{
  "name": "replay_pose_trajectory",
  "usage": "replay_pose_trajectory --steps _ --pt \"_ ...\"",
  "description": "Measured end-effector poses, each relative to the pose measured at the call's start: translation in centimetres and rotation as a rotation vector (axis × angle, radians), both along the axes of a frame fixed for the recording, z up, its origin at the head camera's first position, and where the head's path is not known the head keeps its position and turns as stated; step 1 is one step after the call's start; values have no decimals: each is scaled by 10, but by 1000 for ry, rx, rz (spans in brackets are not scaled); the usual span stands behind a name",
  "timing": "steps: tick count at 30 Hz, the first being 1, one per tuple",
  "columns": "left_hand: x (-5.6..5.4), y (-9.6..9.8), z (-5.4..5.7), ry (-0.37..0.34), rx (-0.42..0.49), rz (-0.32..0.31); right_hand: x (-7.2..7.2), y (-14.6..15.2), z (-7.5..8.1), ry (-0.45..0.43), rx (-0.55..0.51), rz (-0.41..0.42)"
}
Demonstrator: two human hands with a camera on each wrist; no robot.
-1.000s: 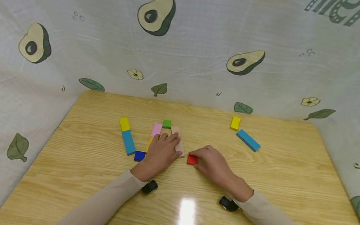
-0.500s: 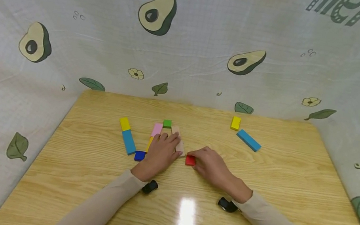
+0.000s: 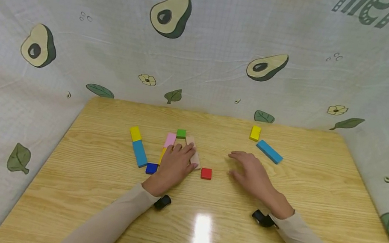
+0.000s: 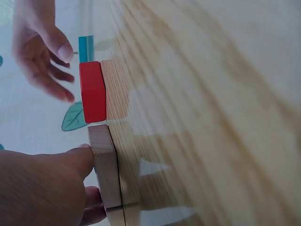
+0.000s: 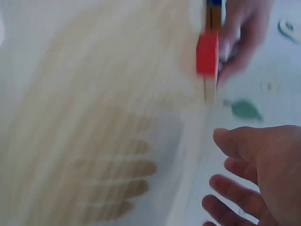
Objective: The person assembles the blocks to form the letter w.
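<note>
My left hand (image 3: 169, 168) lies over a group of small blocks, its spread fingertips and thumb touching the plain wooden blocks (image 3: 194, 161). A pink block (image 3: 170, 140) and an orange block (image 3: 162, 156) show at its left, the orange one partly hidden by the hand. A green block (image 3: 181, 133) sits at the group's far end. The red block (image 3: 206, 173) lies flat just right of the plain wooden blocks, and in the left wrist view a narrow gap separates them. My right hand (image 3: 252, 177) hovers to the right of the red block, fingers apart, holding nothing.
A blue block (image 3: 139, 153) and yellow block (image 3: 135, 133) lie end to end at the left, near a dark blue block (image 3: 151, 168). Another light blue block (image 3: 269, 151) and yellow block (image 3: 255, 133) lie at the back right. A patterned cloth (image 3: 214, 55) hangs behind the table.
The red block slid slightly left towards the plain wooden blocks. My right hand then let it go and moved off to the right. My left hand has stayed in place.
</note>
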State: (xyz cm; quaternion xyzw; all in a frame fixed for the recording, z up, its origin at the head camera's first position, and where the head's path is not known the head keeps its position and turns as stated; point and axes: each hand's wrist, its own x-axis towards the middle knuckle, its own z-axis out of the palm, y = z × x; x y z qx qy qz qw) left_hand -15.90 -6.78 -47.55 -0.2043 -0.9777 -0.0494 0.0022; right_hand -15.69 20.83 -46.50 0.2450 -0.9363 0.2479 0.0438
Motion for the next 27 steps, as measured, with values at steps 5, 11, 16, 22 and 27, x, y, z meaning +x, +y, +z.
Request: replay_pose_trajectory --steps 5,11,16,22,27 --pt "1 0 -1 8 -19 1 -9 40 1 10 32 -140" --pt "1 0 2 -9 -20 9 -13 82 -1 -26 61 -314" --pt "1 1 2 -15 -22 8 -14 101 -6 -61 101 -371" --pt "1 2 1 -3 -26 6 -12 104 -8 -81 101 -381" --pt "2 1 2 -9 -20 8 -10 101 -8 -79 83 -375"
